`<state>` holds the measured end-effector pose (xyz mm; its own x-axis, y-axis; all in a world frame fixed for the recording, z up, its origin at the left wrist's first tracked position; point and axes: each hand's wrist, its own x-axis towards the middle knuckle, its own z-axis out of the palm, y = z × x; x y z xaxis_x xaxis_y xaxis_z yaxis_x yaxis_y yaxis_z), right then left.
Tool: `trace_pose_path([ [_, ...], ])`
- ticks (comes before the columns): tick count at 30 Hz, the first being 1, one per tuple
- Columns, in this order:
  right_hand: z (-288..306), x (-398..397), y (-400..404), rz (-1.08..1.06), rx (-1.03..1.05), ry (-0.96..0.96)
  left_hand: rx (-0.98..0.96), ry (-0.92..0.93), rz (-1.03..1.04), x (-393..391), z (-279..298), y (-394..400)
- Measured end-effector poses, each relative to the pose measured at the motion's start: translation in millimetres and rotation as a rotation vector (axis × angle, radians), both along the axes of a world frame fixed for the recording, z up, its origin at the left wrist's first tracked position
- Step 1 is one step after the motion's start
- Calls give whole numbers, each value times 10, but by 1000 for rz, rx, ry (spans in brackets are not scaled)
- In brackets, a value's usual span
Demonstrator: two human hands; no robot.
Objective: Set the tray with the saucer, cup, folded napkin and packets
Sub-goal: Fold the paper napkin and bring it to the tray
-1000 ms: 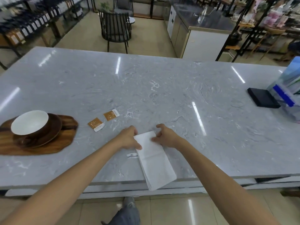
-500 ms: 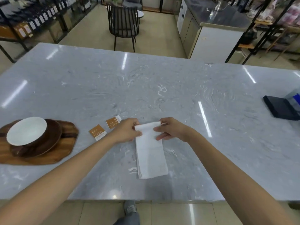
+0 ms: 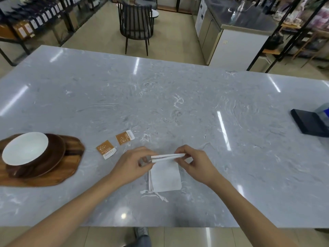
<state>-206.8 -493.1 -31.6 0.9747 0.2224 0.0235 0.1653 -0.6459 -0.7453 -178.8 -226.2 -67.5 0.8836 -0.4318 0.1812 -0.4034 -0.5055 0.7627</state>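
Observation:
A white napkin (image 3: 165, 177) lies on the grey marble table near its front edge. My left hand (image 3: 132, 164) and my right hand (image 3: 195, 162) each pinch one end of its far edge, which is lifted off the table and curled back toward me. At the left stands a wooden tray (image 3: 58, 175) bearing a dark brown saucer (image 3: 53, 157) with a white cup (image 3: 25, 148) on it. Two orange packets (image 3: 106, 148) (image 3: 124, 137) lie flat on the table between the tray and my left hand.
A dark flat box (image 3: 310, 124) and a bluish object (image 3: 323, 111) sit at the table's right edge. Beyond the far edge are a black chair (image 3: 136, 24), a counter (image 3: 236, 32) and shelves.
The napkin slid away from the front edge, where it overhung. Both hands have now lifted its far edge and are bringing it back over the rest; the napkin looks shorter.

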Motion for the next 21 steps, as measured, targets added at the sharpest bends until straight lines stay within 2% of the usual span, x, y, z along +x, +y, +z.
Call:
trace_pose_path([
  [5, -203, -450, 45, -6, -174, -218, 70, -139, -45, -308, -66, 69],
  [12, -599, -789, 91, -37, -224, -164, 175, -108, -27, -590, -206, 75],
  [21, -657, -899, 107, -66, -199, -192, 162, -152, -48, -718, -252, 26],
])
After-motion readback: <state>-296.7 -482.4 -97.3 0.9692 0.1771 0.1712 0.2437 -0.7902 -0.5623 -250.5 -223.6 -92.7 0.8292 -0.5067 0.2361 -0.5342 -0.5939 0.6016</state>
